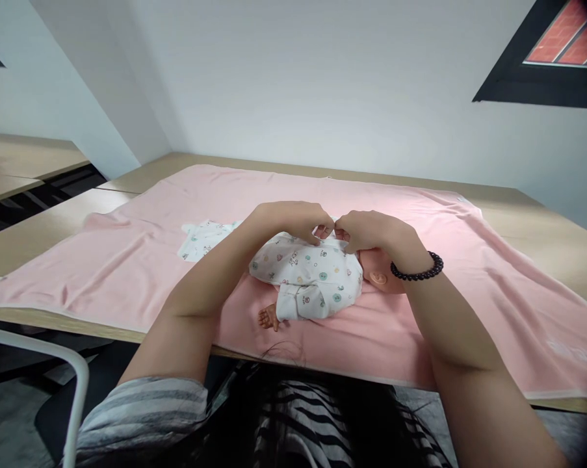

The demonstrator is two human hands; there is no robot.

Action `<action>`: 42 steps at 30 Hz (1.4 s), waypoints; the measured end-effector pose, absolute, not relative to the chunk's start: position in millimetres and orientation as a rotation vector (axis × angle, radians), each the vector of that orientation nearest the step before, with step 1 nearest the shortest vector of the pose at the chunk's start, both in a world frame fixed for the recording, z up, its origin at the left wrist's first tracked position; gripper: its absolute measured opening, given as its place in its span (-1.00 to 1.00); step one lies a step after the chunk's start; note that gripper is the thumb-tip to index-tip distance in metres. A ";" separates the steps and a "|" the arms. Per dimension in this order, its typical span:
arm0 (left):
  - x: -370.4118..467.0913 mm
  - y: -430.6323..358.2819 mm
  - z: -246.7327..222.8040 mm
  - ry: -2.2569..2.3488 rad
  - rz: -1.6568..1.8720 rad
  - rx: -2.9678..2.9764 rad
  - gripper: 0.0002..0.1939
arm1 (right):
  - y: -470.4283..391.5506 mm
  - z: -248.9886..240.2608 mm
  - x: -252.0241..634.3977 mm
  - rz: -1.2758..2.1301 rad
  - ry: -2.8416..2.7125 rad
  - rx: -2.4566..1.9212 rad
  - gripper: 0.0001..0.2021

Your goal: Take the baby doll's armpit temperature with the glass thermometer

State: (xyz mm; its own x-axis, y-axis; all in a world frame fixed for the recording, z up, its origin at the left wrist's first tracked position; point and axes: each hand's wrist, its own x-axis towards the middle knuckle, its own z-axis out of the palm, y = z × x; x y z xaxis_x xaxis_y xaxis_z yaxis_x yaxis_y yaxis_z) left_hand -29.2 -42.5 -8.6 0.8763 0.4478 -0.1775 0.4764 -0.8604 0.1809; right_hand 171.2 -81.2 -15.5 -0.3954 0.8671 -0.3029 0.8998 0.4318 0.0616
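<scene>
A baby doll [378, 278] lies on a pink blanket [254, 325], its head to the right, partly hidden by my right wrist. It wears a white shirt [317, 273] with small coloured prints. My left hand [305, 221] and my right hand [364, 229] are close together over the far side of the shirt's chest. Both have curled fingers pinching the white cloth near its edge. One doll hand [268, 317] sticks out of the near sleeve. Left of the doll, partly behind my left forearm, lies another printed white cloth [205, 239].
The blanket covers most of a wooden table [532, 221] against a white wall. A second table [30, 153] stands at the far left. A white curved metal bar [81, 377] and a dark chair [59, 416] are at the lower left.
</scene>
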 end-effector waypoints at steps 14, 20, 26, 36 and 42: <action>-28.6 -43.9 -8.2 0.748 -0.202 2.825 -0.91 | -78.1 -22.8 167.3 -0.103 2.402 1.446 -0.81; -29.5 -44.8 -8.7 0.740 -0.128 2.908 -0.90 | -81.7 -10.3 175.1 -0.238 2.395 1.461 -0.84; -28.7 -49.9 -4.6 0.748 -0.132 2.934 -0.87 | -82.6 -1.4 185.0 -0.445 2.352 1.485 -0.81; -27.6 -49.9 -7.3 0.730 -0.115 2.959 -0.84 | -76.7 -6.1 186.2 -0.441 2.291 1.428 -0.84; -28.4 -48.0 -8.7 0.734 -0.087 2.944 -0.86 | -78.4 -3.2 184.2 -0.427 2.339 1.397 -0.84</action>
